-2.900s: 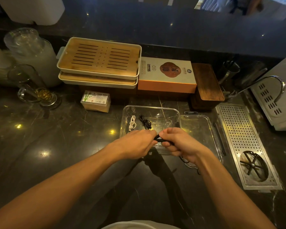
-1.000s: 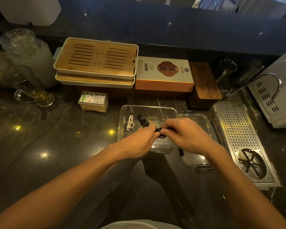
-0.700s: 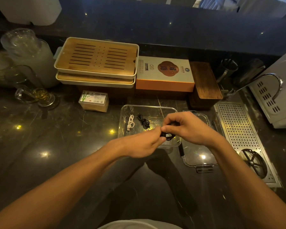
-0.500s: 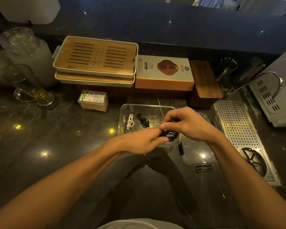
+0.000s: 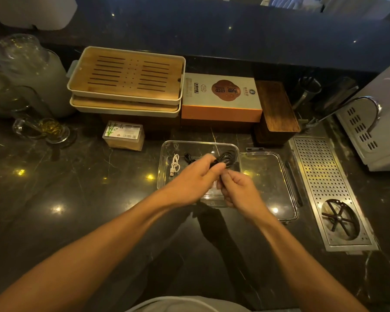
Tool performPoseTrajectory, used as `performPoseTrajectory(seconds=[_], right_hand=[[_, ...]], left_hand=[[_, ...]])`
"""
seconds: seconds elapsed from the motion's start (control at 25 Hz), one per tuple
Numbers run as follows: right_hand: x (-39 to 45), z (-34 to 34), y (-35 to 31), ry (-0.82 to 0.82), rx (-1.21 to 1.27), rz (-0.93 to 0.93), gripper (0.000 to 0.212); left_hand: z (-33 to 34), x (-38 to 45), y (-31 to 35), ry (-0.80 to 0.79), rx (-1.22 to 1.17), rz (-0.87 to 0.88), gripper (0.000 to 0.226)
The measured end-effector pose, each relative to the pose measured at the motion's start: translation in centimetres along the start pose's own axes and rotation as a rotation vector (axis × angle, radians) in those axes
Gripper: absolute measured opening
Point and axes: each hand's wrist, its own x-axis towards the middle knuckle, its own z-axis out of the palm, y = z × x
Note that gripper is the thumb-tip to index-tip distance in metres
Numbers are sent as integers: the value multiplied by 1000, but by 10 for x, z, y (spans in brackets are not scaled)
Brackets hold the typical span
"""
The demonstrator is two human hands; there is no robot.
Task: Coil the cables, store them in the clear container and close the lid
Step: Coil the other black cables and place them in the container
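1. Step in hand: coiling. The left hand (image 5: pixel 195 176) grips the black cable (image 5: pixel 227 159) above the clear container (image 5: pixel 164 176); the right hand (image 5: pixel 239 188) pinches its loose end.
2. Next move, by judgement: wrap the end, then lower the coil beside the white cable (image 5: pixel 175 164).
3. The lid (image 5: pixel 277 183) lies on the surface, right of the container, unobstructed.
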Motion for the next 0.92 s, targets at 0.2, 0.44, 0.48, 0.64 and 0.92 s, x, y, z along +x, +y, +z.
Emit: performPoseTrajectory(seconds=[0.2, 0.44, 0.48, 0.64, 0.92], right_hand=[[-16, 6, -2, 10, -360, -219, 33], [-24, -12, -51, -168, -771, -289, 37], [-22, -18, -62, -197, -805, -260, 35], [-8, -38, -93, -281, -726, -211, 30], [9, -53, -78, -387, -240, -10, 37]], left_hand=[[-1, 6, -8, 122, 268, -99, 24], [0, 0, -16, -103, 436, 33, 16], [-1, -1, -14, -167, 425, 68, 19], [-9, -5, -1, -370, 312, 131, 36], [-15, -9, 15, -416, 60, 190, 14]])
